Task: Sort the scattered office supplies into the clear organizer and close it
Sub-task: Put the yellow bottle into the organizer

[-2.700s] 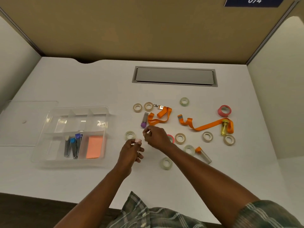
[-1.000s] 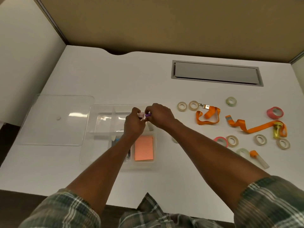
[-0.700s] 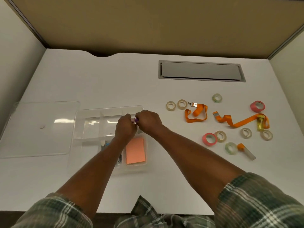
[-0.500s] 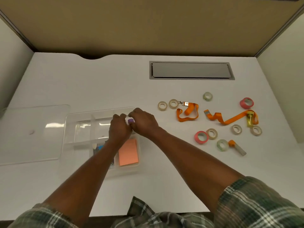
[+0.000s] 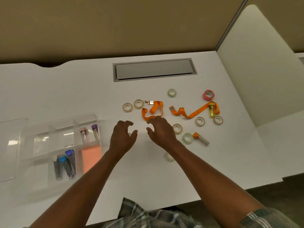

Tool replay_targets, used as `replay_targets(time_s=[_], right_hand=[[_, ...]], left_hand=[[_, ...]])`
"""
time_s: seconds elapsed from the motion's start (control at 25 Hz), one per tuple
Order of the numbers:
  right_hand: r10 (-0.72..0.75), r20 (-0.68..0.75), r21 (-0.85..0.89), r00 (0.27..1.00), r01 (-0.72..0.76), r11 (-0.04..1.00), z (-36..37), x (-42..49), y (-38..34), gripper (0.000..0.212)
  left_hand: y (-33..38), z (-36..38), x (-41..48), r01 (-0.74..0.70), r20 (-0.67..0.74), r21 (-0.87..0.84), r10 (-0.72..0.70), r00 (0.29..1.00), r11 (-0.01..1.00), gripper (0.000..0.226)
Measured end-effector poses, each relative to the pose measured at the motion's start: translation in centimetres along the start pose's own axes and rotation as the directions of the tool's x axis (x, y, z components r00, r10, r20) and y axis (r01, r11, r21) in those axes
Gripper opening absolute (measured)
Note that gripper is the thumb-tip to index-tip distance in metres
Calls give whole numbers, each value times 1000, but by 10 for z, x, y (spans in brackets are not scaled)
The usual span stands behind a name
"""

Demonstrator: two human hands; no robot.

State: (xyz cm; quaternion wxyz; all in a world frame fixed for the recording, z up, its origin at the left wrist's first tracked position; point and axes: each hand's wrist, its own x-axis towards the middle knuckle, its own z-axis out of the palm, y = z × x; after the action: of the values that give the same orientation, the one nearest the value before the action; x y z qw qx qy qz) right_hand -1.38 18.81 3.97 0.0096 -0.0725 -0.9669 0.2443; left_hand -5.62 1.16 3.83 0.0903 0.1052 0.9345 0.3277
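Observation:
The clear organizer [image 5: 24, 155] lies open at the left of the white desk. Its back right compartment holds a pink-capped tube [image 5: 83, 134] and a purple-capped tube [image 5: 95, 131]. The front compartments hold blue-capped metal pieces [image 5: 67, 163] and an orange sticky pad [image 5: 91, 157]. My left hand [image 5: 122, 137] and my right hand [image 5: 160, 131] hover side by side over the desk right of the organizer, fingers loosely curled, holding nothing. Several tape rolls [image 5: 127, 107], two orange lanyards [image 5: 153, 111], a pink tape roll [image 5: 208, 95], a yellow tube [image 5: 211, 110] and an orange-capped tube [image 5: 200, 139] lie scattered to the right.
The organizer's clear lid [image 5: 9, 145] lies flat at the far left. A grey cable hatch [image 5: 154, 69] is set into the desk at the back. Partition walls stand behind and at the right. One tape roll [image 5: 169, 157] lies beside my right forearm.
Both hands carried the pink and purple tubes to the organizer, let them go in its back right compartment, and moved right, now free of anything. The camera view swung right.

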Motion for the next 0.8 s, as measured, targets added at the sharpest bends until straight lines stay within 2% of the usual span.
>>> replay_targets(time_s=[0.2, 0.36, 0.48, 0.64, 0.8], right_hand=[[225, -80, -193, 971, -236, 952, -39, -33, 98, 45], [433, 41, -278, 900, -406, 871, -57, -52, 144, 58], [436, 96, -238, 895, -405, 883, -59, -60, 163, 51], [462, 69, -20, 884, -462, 887, -65, -54, 172, 42], [400, 143, -39, 905, -398, 916, -63, -51, 173, 50]], left_hand=[[45, 48, -13, -38, 119, -34, 42, 992, 999, 34], [76, 77, -19, -96, 169, -40, 102, 980, 995, 35], [100, 95, -22, -100, 193, -58, 110, 975, 993, 36], [133, 115, -24, -33, 264, -99, 59, 963, 995, 39], [151, 133, -27, 36, 318, -122, 5, 948, 992, 41]])
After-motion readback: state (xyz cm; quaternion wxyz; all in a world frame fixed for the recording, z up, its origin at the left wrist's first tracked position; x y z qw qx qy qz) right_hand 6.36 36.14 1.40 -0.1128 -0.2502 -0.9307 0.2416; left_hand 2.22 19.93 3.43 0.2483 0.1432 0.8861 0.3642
